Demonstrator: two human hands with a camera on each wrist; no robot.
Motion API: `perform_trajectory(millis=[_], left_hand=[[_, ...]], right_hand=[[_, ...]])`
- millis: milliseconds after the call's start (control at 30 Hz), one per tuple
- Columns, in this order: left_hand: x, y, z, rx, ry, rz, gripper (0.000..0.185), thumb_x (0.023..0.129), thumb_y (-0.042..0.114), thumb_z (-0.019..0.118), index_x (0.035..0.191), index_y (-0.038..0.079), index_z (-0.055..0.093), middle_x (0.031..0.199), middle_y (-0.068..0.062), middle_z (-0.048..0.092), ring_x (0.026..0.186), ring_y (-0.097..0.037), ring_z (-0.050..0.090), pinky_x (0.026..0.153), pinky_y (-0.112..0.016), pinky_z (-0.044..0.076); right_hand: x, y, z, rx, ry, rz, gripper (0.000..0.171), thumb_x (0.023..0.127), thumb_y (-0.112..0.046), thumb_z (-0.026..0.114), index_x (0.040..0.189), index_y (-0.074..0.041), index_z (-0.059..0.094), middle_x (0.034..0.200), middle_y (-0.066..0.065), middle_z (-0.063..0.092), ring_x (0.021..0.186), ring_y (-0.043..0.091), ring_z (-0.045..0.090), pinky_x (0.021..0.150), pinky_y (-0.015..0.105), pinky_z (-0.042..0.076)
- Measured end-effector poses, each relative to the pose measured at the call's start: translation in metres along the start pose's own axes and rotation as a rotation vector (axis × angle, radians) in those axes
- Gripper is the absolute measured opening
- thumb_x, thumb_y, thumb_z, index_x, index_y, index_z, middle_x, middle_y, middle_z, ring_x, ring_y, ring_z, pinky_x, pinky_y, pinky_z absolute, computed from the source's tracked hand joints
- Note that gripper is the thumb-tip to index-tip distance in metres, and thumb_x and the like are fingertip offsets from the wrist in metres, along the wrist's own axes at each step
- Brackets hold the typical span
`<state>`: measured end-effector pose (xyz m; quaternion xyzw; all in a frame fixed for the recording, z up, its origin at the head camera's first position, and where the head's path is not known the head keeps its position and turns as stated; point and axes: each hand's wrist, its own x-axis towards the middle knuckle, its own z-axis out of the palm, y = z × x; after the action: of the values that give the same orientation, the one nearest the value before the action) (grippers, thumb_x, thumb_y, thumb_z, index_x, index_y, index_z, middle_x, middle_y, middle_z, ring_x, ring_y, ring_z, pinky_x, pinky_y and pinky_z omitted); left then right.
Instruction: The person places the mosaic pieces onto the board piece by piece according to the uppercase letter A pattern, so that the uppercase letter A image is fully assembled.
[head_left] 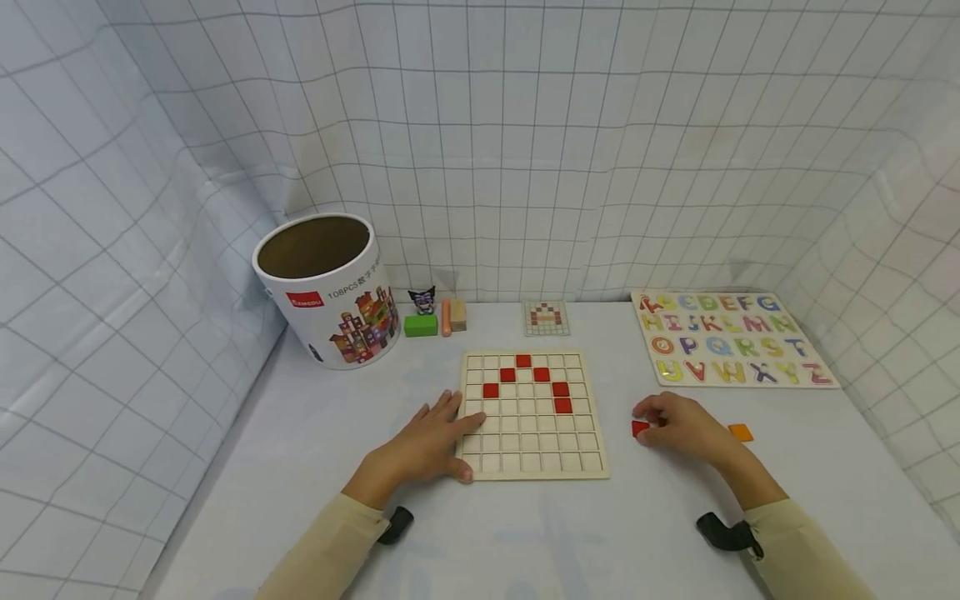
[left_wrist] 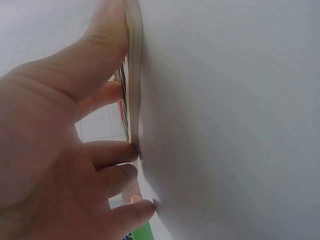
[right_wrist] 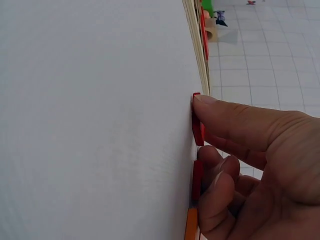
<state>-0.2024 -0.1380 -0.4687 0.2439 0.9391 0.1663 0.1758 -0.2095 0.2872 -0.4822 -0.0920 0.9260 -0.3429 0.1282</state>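
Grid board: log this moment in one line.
left hand: on grid board | right hand: pinches red tile | orange tile: on table

I have a thin red square tile (head_left: 640, 427) pinched at the fingertips of my right hand (head_left: 671, 419), just off to the right of a pale wooden square board with a raised grid (head_left: 525, 442). Another small red square tile (right_wrist: 197, 180) sits to the right of the pinched one, beside my curled fingers. The board lies flat in the middle, and my left hand (head_left: 427, 442) rests on its left edge. Six red squares set in the grid (head_left: 542, 375) form a peak: one at the far row, pairs stepping outward and nearer, then a single one nearest on the right.
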Motion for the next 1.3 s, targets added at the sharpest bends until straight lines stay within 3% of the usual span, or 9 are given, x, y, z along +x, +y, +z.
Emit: perform_trajectory(millis=[267, 400, 533, 700, 833, 1067, 1300], left_hand=[[0.000, 0.000, 0.000, 0.001, -0.001, 0.001, 0.092, 0.075, 0.044, 0.083, 0.156, 0.023, 0.045, 0.168, -0.023, 0.017, 0.157, -0.040, 0.006, 0.122, -0.062, 0.012], [0.000, 0.002, 0.000, 0.007, 0.007, -0.010, 0.091, 0.075, 0.043, 0.084, 0.155, 0.023, 0.046, 0.168, -0.023, 0.017, 0.156, -0.042, 0.005, 0.122, -0.063, 0.012], [-0.003, 0.005, 0.004, 0.079, 0.030, -0.021, 0.087, 0.076, 0.047, 0.082, 0.153, 0.022, 0.050, 0.166, -0.021, 0.024, 0.155, -0.044, 0.010, 0.120, -0.065, 0.015], [-0.012, 0.010, 0.008, 0.169, 0.078, -0.021, 0.081, 0.080, 0.052, 0.078, 0.150, 0.019, 0.054, 0.162, -0.019, 0.037, 0.153, -0.046, 0.018, 0.119, -0.067, 0.018], [-0.022, 0.009, 0.010, 0.172, 0.101, -0.008, 0.078, 0.083, 0.053, 0.075, 0.150, 0.017, 0.054, 0.160, -0.015, 0.041, 0.152, -0.046, 0.022, 0.118, -0.068, 0.020], [-0.036, 0.007, 0.018, 0.153, 0.132, 0.008, 0.072, 0.088, 0.053, 0.071, 0.149, 0.019, 0.054, 0.159, -0.010, 0.044, 0.151, -0.046, 0.026, 0.114, -0.070, 0.025], [-0.036, 0.009, 0.014, 0.186, 0.131, -0.007, 0.067, 0.091, 0.048, 0.071, 0.148, 0.017, 0.055, 0.157, -0.008, 0.047, 0.150, -0.044, 0.029, 0.113, -0.072, 0.024]], right_hand=[[0.000, -0.002, 0.002, -0.029, 0.016, -0.023, 0.015, 0.088, -0.012, 0.077, 0.098, -0.012, 0.066, 0.088, 0.001, 0.060, 0.084, 0.019, 0.053, 0.072, 0.029, 0.046], [-0.001, 0.000, 0.001, -0.022, 0.032, -0.069, 0.019, 0.092, -0.013, 0.075, 0.107, -0.010, 0.064, 0.084, 0.001, 0.057, 0.077, 0.017, 0.052, 0.066, 0.028, 0.042], [-0.001, 0.001, 0.000, 0.006, 0.045, -0.097, 0.025, 0.097, -0.018, 0.071, 0.119, -0.010, 0.061, 0.082, 0.002, 0.056, 0.070, 0.016, 0.052, 0.062, 0.028, 0.043], [0.003, -0.008, -0.004, 0.133, 0.047, -0.089, 0.026, 0.099, -0.023, 0.069, 0.120, -0.010, 0.062, 0.079, 0.004, 0.053, 0.064, 0.018, 0.053, 0.056, 0.027, 0.046], [0.013, -0.027, 0.002, 0.274, 0.029, -0.086, 0.031, 0.097, -0.027, 0.072, 0.120, -0.008, 0.063, 0.082, 0.008, 0.053, 0.061, 0.019, 0.052, 0.052, 0.027, 0.044], [0.035, -0.070, 0.044, 0.502, -0.069, -0.156, 0.034, 0.093, -0.022, 0.076, 0.121, -0.006, 0.063, 0.076, 0.009, 0.059, 0.057, 0.018, 0.050, 0.050, 0.025, 0.041], [0.060, -0.116, 0.082, 0.636, -0.202, -0.178, 0.041, 0.093, -0.021, 0.077, 0.126, -0.003, 0.061, 0.084, 0.015, 0.065, 0.062, 0.017, 0.060, 0.058, 0.029, 0.055]])
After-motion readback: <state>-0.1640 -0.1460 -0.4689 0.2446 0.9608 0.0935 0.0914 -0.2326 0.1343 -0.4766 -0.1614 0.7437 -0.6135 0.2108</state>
